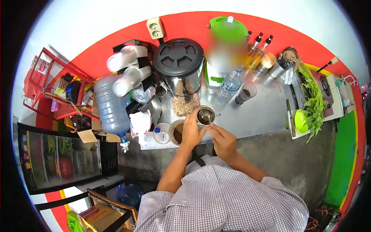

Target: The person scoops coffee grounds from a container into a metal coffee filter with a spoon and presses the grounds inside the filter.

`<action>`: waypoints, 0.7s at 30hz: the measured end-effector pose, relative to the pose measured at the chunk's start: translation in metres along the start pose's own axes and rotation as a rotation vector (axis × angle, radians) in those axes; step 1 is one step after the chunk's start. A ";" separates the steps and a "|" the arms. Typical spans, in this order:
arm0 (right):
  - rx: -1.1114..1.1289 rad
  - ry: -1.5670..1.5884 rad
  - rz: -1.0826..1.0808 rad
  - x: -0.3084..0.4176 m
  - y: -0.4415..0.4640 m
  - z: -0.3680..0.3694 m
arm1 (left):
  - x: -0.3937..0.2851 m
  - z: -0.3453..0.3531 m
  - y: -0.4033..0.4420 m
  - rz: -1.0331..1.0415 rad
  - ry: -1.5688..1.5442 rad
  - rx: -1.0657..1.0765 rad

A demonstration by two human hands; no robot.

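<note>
Red wall (185, 25), metal counter (266, 104), mug (213, 116)

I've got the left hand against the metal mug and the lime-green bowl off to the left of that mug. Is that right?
Not quite: the bowl's side is wrong. In the head view, the lime-green bowl is off to the right of the metal mug. The left hand is indeed against the mug.
</note>
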State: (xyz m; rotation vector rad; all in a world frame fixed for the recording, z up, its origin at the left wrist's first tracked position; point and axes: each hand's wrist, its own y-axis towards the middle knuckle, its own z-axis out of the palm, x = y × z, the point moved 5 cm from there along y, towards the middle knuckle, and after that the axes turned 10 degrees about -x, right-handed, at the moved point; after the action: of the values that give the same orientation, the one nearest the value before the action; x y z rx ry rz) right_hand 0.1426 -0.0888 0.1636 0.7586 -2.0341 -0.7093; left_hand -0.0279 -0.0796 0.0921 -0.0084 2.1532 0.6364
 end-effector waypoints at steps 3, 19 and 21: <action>0.242 0.107 0.000 0.008 -0.004 0.007 | 0.004 0.000 0.003 -0.085 -0.034 -0.009; 0.269 -0.127 -0.138 0.031 0.010 -0.005 | 0.001 -0.002 -0.001 -0.036 0.010 0.018; 0.276 -0.047 -0.041 0.038 0.016 -0.004 | 0.001 0.000 -0.002 -0.052 -0.002 0.039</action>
State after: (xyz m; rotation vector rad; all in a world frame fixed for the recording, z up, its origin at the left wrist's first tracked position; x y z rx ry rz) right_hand 0.1241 -0.1069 0.1957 0.9507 -2.1923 -0.4770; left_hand -0.0285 -0.0808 0.0907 -0.0429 2.1564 0.5636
